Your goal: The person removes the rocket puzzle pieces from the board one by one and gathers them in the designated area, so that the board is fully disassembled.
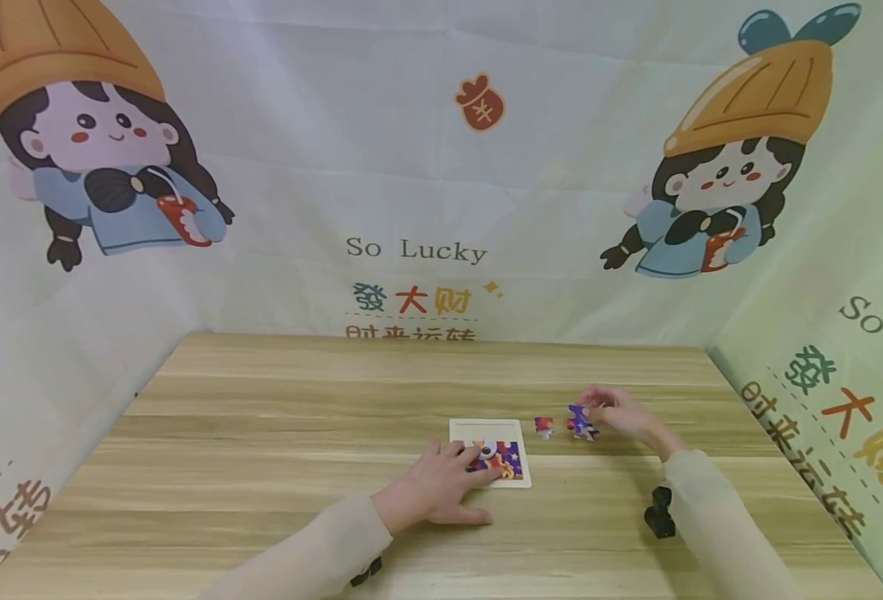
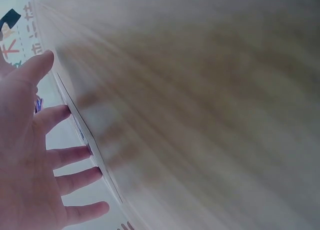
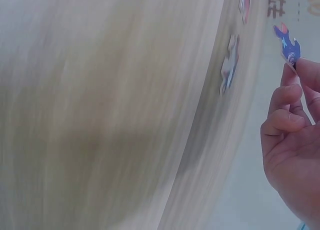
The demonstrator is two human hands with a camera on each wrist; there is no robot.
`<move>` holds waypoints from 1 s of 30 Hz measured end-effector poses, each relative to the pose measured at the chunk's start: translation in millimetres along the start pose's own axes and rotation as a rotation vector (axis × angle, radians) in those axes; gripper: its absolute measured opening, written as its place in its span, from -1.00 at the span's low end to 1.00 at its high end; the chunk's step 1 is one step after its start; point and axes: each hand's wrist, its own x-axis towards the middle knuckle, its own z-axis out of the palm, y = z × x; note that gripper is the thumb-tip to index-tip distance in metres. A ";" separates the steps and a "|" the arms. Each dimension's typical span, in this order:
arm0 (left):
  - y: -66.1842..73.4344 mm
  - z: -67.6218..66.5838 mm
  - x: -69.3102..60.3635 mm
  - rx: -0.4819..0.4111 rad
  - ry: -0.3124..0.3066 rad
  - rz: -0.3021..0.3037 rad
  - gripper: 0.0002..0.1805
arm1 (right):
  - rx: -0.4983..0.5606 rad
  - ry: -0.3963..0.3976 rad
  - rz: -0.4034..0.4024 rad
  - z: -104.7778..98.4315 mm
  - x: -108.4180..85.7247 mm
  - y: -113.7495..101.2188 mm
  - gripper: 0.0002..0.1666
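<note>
While fingers overlap the tray, pieces lie nearby.

Puzzle tray on the table, loose pieces to its right.
The left hand lies over the tray's near left part; right of the loose pieces, the right hand holds another piece; cloth hangs behind.

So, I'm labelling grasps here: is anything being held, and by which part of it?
The right hand pinches a purple puzzle piece by one end; the left hand grips nothing.
</note>
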 end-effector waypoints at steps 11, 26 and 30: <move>0.2 -2.5 -0.6 -0.003 -0.006 -0.004 -0.28 | -0.034 0.019 0.059 -19.7 -14.9 8.1 -0.70; -0.7 -0.3 -0.5 -0.010 -0.007 0.000 -0.28 | -0.073 0.063 0.113 -32.0 -26.3 23.7 -0.74; -0.4 0.0 -0.6 -0.013 -0.003 0.002 -0.28 | -0.077 0.084 0.110 -31.6 -27.0 29.6 -0.75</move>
